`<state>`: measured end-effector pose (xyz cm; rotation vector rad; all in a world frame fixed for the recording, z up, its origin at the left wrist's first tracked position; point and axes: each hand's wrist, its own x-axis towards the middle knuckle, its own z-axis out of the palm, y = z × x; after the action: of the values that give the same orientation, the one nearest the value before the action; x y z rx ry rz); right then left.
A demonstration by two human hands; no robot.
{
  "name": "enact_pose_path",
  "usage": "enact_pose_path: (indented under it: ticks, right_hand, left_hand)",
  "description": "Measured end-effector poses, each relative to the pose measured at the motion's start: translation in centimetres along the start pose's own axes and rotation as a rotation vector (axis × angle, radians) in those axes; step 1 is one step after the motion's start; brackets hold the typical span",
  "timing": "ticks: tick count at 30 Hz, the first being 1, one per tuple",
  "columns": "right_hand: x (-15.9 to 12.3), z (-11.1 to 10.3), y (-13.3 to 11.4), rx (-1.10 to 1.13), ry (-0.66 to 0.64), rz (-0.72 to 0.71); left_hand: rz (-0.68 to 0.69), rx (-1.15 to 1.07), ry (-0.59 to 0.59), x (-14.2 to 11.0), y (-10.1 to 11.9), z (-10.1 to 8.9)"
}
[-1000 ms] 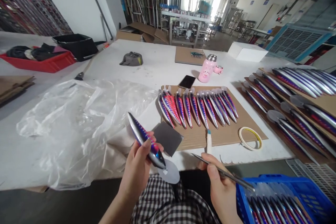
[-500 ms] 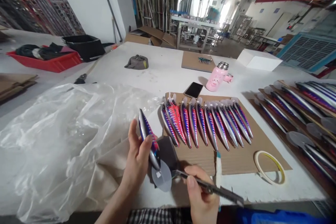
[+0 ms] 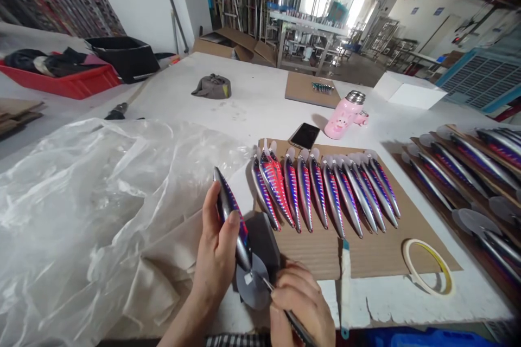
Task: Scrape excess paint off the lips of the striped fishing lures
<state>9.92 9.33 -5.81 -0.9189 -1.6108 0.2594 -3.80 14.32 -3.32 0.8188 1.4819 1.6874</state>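
Silver-blue lure (image 3: 232, 217) in left fingers (image 3: 232, 227); right fingers (image 3: 295, 287) pinch metal tool (image 3: 293, 320), apparently touching grey disc (image 3: 252, 290); plastic sheeting (image 3: 81, 217) beside.

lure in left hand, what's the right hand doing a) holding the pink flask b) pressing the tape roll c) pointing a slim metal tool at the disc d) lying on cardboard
C: the right hand holds a slim metal tool, its tip on the grey translucent round disc.

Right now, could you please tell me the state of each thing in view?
Left hand: closed around a striped fishing lure.
Right hand: gripping a slim metal tool, its tip at the lure's clear disc.
Phone: lying flat, screen dark.
Pink flask: upright, capped.
Plastic sheeting: crumpled.
Tape roll: lying flat.
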Motion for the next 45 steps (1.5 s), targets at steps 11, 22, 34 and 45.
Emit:
enact_pose_path:
  ticks: [11, 22, 34, 45]
  right_hand:
    - [-0.6, 1.1, 0.2, -0.026, 0.036, 0.019]
    - [-0.3, 1.3, 0.4, -0.045, -0.031, -0.005]
    - [-0.8, 1.3, 0.0, 0.141, 0.097, 0.156]
    - [1.1, -2.0, 0.4, 0.479, -0.103, 0.782]
  left_hand:
    - [0.115, 0.206, -0.065, 0.1, -0.4, 0.0]
    - [0.104, 0.2, -0.08, 0.1, -0.5, -0.2]
    - [0.091, 0.172, -0.086, 0.2, -0.6, -0.1]
    - [0.097, 0.217, -0.099, 0.5, -0.9, -0.2]
